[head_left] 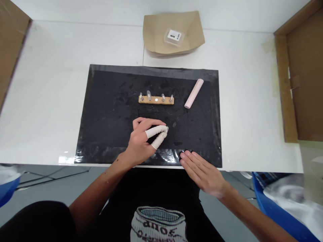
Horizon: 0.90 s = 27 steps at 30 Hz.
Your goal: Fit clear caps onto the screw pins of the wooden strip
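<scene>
Left hand rests on the black mat, near-centre, thumb and forefinger in white finger cots. The capped tips are pinched together on something very small; too small to tell what it is. Grip narrow, other fingers curled.

Right hand lies flat and open at the near edge of the mat, fingers straight, holding nothing; fingertips just reach the mat's glossy border.

Wooden strip with a row of small clear upright pieces sits far of the left hand, centre of mat, apart from both hands. One spot near the middle of the row looks like a bare round dot rather than a standing piece. Pink bar lies tilted to the right of the strip, not touching it.

Judgement: the step in hand looks like handling one tiny part between the capped fingertips, near the strip. Next move would call for a fine, steady pinch and a short reach farward to the strip, right hand steadying the mat

Far of the mat: brown paper tray with a small clear packet
</scene>
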Each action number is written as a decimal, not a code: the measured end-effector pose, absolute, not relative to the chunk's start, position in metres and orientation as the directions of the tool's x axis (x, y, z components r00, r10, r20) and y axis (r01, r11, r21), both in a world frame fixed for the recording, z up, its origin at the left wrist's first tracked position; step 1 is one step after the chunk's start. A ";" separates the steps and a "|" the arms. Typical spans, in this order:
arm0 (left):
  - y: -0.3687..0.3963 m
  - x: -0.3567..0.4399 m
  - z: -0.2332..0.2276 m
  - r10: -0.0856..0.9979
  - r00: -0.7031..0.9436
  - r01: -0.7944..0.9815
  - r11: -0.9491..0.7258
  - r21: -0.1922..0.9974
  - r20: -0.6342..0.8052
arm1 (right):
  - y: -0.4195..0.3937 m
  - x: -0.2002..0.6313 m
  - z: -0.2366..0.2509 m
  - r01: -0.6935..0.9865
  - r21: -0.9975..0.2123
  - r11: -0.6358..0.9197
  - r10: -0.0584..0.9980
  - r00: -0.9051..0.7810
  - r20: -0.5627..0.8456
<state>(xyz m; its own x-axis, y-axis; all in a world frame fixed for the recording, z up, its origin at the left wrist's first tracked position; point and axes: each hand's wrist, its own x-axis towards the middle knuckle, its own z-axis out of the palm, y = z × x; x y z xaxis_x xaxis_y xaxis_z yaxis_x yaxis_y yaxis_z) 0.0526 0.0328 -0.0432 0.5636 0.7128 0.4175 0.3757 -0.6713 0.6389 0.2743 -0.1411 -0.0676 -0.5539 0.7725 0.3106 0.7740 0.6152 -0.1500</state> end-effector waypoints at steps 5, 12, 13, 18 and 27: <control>0.033 0.052 -0.044 0.715 0.564 0.380 -0.669 0.639 0.413 | -0.138 0.274 -0.067 0.759 -0.182 0.625 0.757 -0.533 0.379; 0.033 0.053 -0.042 0.726 0.565 0.389 -0.654 0.649 0.393 | -0.141 0.271 -0.056 0.735 -0.588 0.338 0.938 -0.210 0.276; 0.033 0.053 -0.042 0.728 0.564 0.392 -0.651 0.650 0.389 | -0.140 0.272 -0.053 0.713 -0.642 0.282 0.957 -0.165 0.237; 0.033 0.054 -0.042 0.726 0.562 0.380 -0.653 0.655 0.397 | -0.125 0.281 -0.040 0.636 -0.730 0.250 0.962 -0.078 0.262; 0.032 0.056 -0.043 0.722 0.544 0.343 -0.656 0.672 0.427 | -0.079 0.269 -0.021 0.628 -0.769 -0.121 0.942 0.318 0.111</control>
<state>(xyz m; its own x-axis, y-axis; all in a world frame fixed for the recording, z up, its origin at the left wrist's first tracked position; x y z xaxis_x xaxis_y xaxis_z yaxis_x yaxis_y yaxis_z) 0.0555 0.0323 -0.0429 0.5438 0.7224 0.4272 0.3434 -0.6560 0.6721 0.2694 -0.0786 -0.0210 0.3178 0.9416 0.1111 0.6275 -0.1211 -0.7691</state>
